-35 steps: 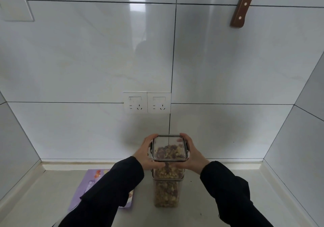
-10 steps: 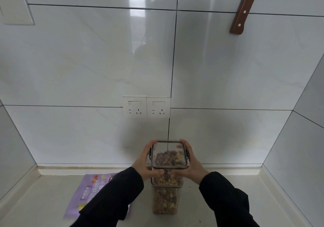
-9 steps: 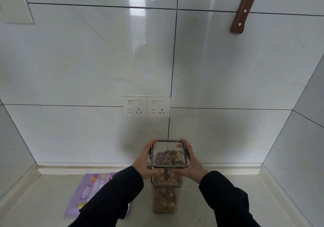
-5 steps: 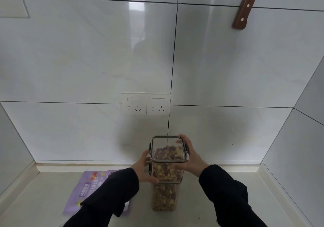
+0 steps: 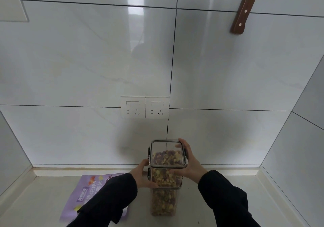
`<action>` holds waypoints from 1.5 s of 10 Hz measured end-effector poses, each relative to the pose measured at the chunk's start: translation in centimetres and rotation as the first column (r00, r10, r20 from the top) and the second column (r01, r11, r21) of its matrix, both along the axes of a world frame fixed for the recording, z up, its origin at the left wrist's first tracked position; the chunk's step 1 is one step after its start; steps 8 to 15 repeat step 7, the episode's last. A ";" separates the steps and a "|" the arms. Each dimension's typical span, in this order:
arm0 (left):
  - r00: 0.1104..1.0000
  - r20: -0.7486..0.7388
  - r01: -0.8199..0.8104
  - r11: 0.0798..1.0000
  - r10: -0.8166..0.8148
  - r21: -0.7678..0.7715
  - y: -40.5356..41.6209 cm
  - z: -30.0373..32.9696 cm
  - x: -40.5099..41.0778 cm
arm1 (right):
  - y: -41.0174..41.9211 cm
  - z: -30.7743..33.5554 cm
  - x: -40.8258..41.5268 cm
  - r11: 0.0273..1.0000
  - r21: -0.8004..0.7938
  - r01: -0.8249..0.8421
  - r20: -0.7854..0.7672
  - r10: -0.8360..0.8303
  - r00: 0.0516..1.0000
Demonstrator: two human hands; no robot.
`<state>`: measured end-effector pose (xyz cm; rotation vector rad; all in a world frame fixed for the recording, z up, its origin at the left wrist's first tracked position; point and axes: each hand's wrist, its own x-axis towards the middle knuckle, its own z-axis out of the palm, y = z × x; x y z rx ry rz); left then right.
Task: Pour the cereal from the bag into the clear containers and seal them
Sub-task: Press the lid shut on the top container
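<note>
I use the double wall socket (image 5: pixel 145 107) as my landmark. Around it spreads the glossy white tiled wall (image 5: pixel 87 60), the biggest thing I see; the socket sits where two tile seams meet. Well below the socket lies the pale countertop (image 5: pixel 219 209), meeting the wall at a raised edge strip.

Far up and to the right of the socket, a cleaver (image 5: pixel 242 12) hangs against the wall, its brown riveted handle pointing down and its blade cut off by the top edge.

Down and to the left of the socket, the purple cereal bag (image 5: pixel 87 195) lies flat on the countertop, partly covered by my dark left sleeve (image 5: pixel 112 200).

Almost straight below the socket, slightly right, I see two clear containers stacked. The lower container (image 5: pixel 164 204) stands upright on the countertop, filled with cereal. The upper container (image 5: pixel 166 168) sits on top of it, also holding cereal, with its clear lid (image 5: pixel 167 154) on; dark latches show at the lid's left and right sides.

My left hand (image 5: pixel 142 176) is curled against the left wall of the upper container, below the lid, fingers wrapped toward its front. My right hand (image 5: pixel 190 163) grips the right side of the same container at lid height, with the fingertips (image 5: pixel 178 145) hooked over the lid's far right corner.
</note>
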<state>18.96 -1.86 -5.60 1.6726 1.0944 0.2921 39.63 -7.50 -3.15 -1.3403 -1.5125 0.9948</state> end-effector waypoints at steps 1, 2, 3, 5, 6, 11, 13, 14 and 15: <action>1.000 0.026 0.014 1.000 -0.014 -0.010 0.0 -0.5 -0.1 | 0.0 -0.1 0.0 1.000 -0.003 0.003 -0.004 -0.003 1.000; 1.000 0.023 0.014 1.000 -0.015 0.001 -0.2 -0.4 -0.2 | 0.0 -0.3 0.0 1.000 -0.006 0.007 -0.015 -0.007 1.000; 0.999 0.020 0.031 0.999 -0.031 0.015 -0.3 0.0 0.3 | 0.1 -0.4 0.1 1.000 0.000 0.004 -0.025 -0.004 1.000; 0.988 0.151 0.038 0.999 -0.035 -0.020 -0.3 1.0 1.0 | -0.6 -0.1 -0.1 0.999 -0.048 -0.001 -0.071 -0.003 0.997; 0.991 0.125 0.054 0.999 -0.054 0.001 -0.5 0.9 1.0 | -0.7 0.1 -0.2 0.997 -0.078 -0.004 -0.053 -0.001 0.999; 0.997 0.032 0.074 0.997 -0.074 0.011 -0.7 1.4 0.3 | -1.3 1.0 0.3 0.983 -0.173 -0.058 -0.019 0.056 0.998; 0.997 0.032 0.074 0.997 -0.074 0.011 -0.7 1.4 0.3 | -1.3 1.0 0.3 0.983 -0.173 -0.058 -0.019 0.056 0.998; 0.997 0.032 0.074 0.997 -0.074 0.011 -0.7 1.4 0.3 | -1.3 1.0 0.3 0.983 -0.173 -0.058 -0.019 0.056 0.998; 0.997 0.032 0.074 0.997 -0.074 0.011 -0.7 1.4 0.3 | -1.3 1.0 0.3 0.983 -0.173 -0.058 -0.019 0.056 0.998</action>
